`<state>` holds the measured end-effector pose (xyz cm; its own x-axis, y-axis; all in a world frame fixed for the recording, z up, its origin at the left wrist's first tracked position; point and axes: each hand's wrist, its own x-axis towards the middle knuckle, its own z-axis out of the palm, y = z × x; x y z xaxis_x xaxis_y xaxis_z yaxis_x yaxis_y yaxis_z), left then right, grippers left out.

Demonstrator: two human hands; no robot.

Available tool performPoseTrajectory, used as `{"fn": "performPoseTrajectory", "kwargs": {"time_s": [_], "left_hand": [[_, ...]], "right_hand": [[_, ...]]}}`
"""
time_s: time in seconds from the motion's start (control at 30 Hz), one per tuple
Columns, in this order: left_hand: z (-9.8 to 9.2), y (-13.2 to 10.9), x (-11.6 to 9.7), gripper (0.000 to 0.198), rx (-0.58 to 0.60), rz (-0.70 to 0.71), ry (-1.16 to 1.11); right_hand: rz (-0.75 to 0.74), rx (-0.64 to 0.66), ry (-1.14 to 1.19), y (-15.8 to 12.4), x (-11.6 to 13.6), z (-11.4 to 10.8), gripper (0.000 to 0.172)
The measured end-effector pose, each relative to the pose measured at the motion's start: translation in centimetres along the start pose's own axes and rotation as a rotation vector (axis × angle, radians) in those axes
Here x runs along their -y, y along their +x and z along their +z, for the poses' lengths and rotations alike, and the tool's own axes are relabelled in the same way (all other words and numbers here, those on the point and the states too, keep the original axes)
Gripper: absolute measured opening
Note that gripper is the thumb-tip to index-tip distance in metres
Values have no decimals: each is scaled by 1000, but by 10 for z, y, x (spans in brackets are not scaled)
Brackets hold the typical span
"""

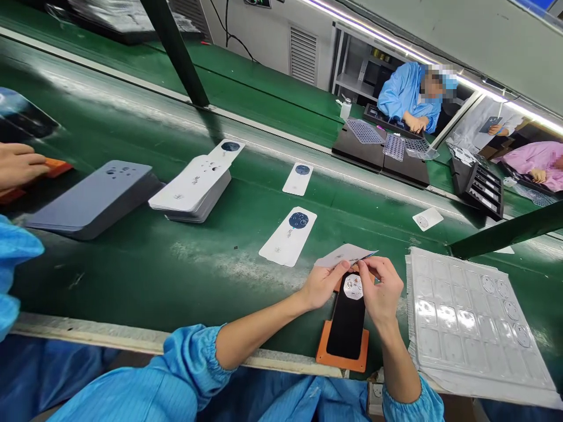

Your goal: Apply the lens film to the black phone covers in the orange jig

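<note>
My left hand (323, 285) is closed on a white printed sheet (341, 256), thumb on top, holding it tilted above the bench. At the sheet's right end, the fingers of my right hand (383, 288) pinch its edge, where a thin dark strip shows; the fingertips partly hide what they grip. Below both hands lies a black phone-shaped panel (343, 328) with a pale round camera plate (353, 287) at its far end. It rests in an orange fixture (323, 354). Left of my hands, another white sheet with a dark printed circle (288, 237) lies flat on the green bench.
A stack of white sheets (189, 187) and a grey stack (92, 196) stand left. A clear blister tray (477, 322) holding a few round parts lies right. A neighbour's hand (20, 167) is at far left. Dark posts (176, 53) rise from the bench; co-workers sit across.
</note>
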<state>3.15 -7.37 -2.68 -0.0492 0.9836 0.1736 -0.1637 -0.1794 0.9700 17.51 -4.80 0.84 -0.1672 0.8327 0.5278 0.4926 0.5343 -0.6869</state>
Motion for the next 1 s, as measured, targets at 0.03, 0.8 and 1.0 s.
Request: {"fn": "performPoseTrajectory", "kwargs": {"time_s": [0.03,0.8,1.0], "left_hand": [[0,0,1,51,5,12,6],[8,-8,11,45,101,320,209],[5,1,5,49,-92,-292,-222]], "right_hand": [[6,-1,5,0,0,0,16],[55,-23,-113,3,0,12,16],[399,111,-376,18,-44,-16,13]]}}
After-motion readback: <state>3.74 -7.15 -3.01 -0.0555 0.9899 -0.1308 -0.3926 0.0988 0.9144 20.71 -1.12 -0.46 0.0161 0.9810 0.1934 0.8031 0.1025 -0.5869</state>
